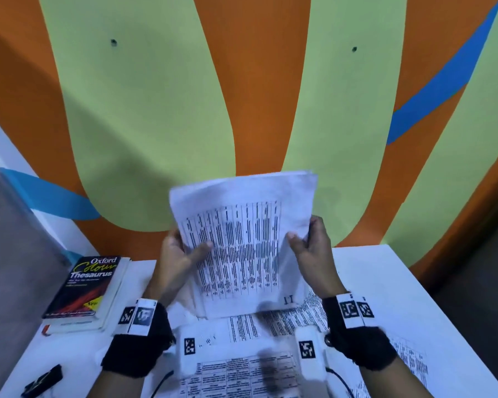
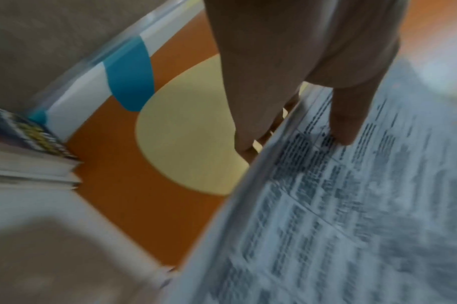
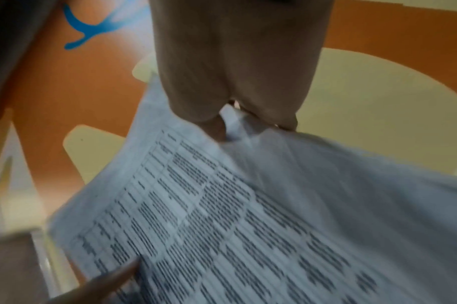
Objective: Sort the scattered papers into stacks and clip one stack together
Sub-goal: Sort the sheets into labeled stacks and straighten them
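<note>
I hold a stack of printed papers [image 1: 242, 242] upright above the white table [image 1: 408, 300], its lower edge close to the sheets lying below. My left hand [image 1: 181, 254] grips the stack's left edge, thumb on the front. My right hand [image 1: 308, 245] pinches the right edge. The left wrist view shows the thumb pressing the printed sheet [image 2: 352, 205]. In the right wrist view the stack [image 3: 222, 216] is pinched between thumb and fingers. More printed sheets [image 1: 242, 366] lie loose on the table beneath. A black binder clip [image 1: 43, 380] lies at the table's front left.
A thick Oxford thesaurus [image 1: 87, 288] rests on another book at the table's left. Further sheets [image 1: 408, 360] spread toward the right front. A painted orange and green wall [image 1: 242, 96] stands close behind the table.
</note>
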Demonstrator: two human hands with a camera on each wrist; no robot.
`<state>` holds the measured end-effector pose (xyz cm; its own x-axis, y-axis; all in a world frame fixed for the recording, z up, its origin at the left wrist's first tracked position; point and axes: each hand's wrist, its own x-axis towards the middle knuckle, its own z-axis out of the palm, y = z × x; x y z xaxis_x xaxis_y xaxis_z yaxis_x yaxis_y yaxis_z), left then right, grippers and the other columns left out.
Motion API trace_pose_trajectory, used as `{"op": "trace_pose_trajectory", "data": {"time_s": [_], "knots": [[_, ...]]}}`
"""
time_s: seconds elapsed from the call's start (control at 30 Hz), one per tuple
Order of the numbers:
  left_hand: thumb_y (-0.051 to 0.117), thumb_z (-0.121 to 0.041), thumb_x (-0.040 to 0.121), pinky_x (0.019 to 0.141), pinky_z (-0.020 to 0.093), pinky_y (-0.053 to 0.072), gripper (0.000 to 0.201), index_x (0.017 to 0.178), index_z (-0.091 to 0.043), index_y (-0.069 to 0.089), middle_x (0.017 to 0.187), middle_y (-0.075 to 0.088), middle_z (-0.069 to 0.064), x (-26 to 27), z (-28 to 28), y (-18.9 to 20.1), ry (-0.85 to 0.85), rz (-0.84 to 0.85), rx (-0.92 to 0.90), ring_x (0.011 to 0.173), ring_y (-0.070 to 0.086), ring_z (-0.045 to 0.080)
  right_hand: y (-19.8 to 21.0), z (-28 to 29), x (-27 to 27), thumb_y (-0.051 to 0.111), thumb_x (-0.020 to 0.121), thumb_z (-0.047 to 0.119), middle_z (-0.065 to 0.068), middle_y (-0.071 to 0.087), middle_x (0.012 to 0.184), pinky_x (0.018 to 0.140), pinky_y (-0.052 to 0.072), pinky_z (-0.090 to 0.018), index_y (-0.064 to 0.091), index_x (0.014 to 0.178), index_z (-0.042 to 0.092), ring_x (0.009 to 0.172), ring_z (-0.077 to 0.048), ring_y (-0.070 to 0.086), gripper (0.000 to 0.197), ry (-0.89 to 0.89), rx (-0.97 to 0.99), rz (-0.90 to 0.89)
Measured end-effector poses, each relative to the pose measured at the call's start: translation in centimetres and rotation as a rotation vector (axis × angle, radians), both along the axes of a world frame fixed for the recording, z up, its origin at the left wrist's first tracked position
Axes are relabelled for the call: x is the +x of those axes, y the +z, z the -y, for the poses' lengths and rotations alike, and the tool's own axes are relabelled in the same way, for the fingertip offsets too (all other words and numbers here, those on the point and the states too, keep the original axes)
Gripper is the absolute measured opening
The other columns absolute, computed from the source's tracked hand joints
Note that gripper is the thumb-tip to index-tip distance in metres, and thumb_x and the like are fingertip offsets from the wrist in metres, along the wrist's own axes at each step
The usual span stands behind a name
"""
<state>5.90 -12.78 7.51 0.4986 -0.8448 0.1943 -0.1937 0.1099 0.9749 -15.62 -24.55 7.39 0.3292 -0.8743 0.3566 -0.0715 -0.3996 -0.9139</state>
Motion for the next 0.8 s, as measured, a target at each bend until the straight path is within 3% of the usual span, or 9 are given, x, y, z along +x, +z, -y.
{"op": "trace_pose_trajectory", "data": {"time_s": [0.07,0.13,0.2,0.3,0.4,0.47,0.6,0.73,0.8], "knots": [[0.069,-0.032,0.081,0.058,0.026,0.051,0.027,0.077,-0.007,0.06,0.068,0.065,-0.008,0.2,0.2,-1.9,-0.006,0.111,0.128,0.059,0.062,0.011,-1.8,0.1,-0.2,0.057,0.091,0.005,0.007,0.048,0.093,0.071,0.04,-0.006,0.036,0.123,0.01,0.085,-0.002,0.051,0.039,0.046,0.073,-0.17],[0.058,-0.049,0.081,0.046,0.022,0.029,0.048,0.054,-0.012,0.044,0.047,0.038,-0.002,-0.1,0.3,-3.1,0.031,0.236,0.209,0.039,0.035,0.012,-4.0,0.5,-0.6,0.058,0.089,0.012,-0.005,0.049,0.111,0.088,0.043,-0.022,0.025,0.136,0.006,0.106,-0.021,0.051,0.058,0.017,0.079,-0.411],[0.053,-0.038,0.089,0.039,0.02,0.019,0.05,0.048,-0.016,0.036,0.039,0.024,-0.007,-0.3,0.4,-3.1,0.088,0.293,0.19,0.031,0.02,0.004,-5.5,0.5,-1.3,0.06,0.086,0.022,-0.016,0.039,0.135,0.1,0.042,-0.043,0.015,0.146,0.009,0.125,-0.033,0.043,0.076,-0.027,0.147,-0.677],[0.048,-0.023,0.097,0.034,0.015,0.02,0.043,0.057,-0.008,0.05,0.041,0.028,-0.004,0.2,0.3,-1.8,0.189,0.28,0.172,0.025,0.027,0.006,-6.8,-1.6,-1.7,0.056,0.087,0.039,-0.013,0.045,0.125,0.094,0.046,-0.044,0.039,0.132,0.012,0.116,-0.033,0.049,0.056,-0.009,0.037,-1.074],[0.049,-0.014,0.097,0.032,0.007,0.019,0.038,0.09,0.024,0.053,0.047,0.032,-0.003,1.1,0.3,-0.5,0.276,0.252,0.076,0.026,0.032,0.003,-8.3,-5.9,0.0,0.055,0.087,0.043,-0.008,0.05,0.126,0.095,0.046,-0.042,0.051,0.125,0.019,0.116,-0.028,0.05,0.046,0.379,-0.209,-1.08],[0.05,-0.016,0.097,0.031,0.008,0.019,0.04,0.1,0.024,0.051,0.048,0.032,-0.002,1.5,0.0,-0.1,0.305,0.258,0.052,0.027,0.032,0.004,-10.3,-8.0,1.5,0.061,0.082,0.042,-0.01,0.047,0.13,0.098,0.042,-0.047,0.048,0.129,0.017,0.119,-0.03,0.045,0.055,0.562,-0.287,-1.163],[0.049,-0.03,0.096,0.04,0.02,0.019,0.047,0.056,-0.006,0.044,0.047,0.028,0.004,2.1,-0.9,-0.1,0.349,0.292,0.103,0.033,0.024,0.011,-12.3,-9.4,3.8,0.071,0.071,0.047,-0.015,0.046,0.126,0.094,0.039,-0.053,0.045,0.124,0.013,0.115,-0.033,0.044,0.068,0.534,-0.376,-1.315],[0.05,-0.029,0.096,0.034,0.02,0.02,0.048,0.053,-0.012,0.037,0.048,0.03,0.006,2.1,-1.6,0.1,0.389,0.256,0.121,0.032,0.025,0.011,-12.0,-8.8,4.0,0.07,0.079,0.029,-0.014,0.063,0.11,0.099,0.036,-0.055,0.042,0.127,0.012,0.102,-0.033,0.059,0.058,0.555,-0.246,-1.298],[0.05,-0.025,0.096,0.029,0.014,0.019,0.044,0.056,-0.01,0.041,0.047,0.031,0.006,1.8,-1.7,0.3,0.394,0.239,0.095,0.025,0.027,0.007,-11.2,-9.0,3.9,0.063,0.082,0.022,-0.013,0.068,0.097,0.093,0.043,-0.048,0.053,0.114,0.011,0.088,-0.03,0.064,0.035,0.566,-0.246,-1.231]]}}
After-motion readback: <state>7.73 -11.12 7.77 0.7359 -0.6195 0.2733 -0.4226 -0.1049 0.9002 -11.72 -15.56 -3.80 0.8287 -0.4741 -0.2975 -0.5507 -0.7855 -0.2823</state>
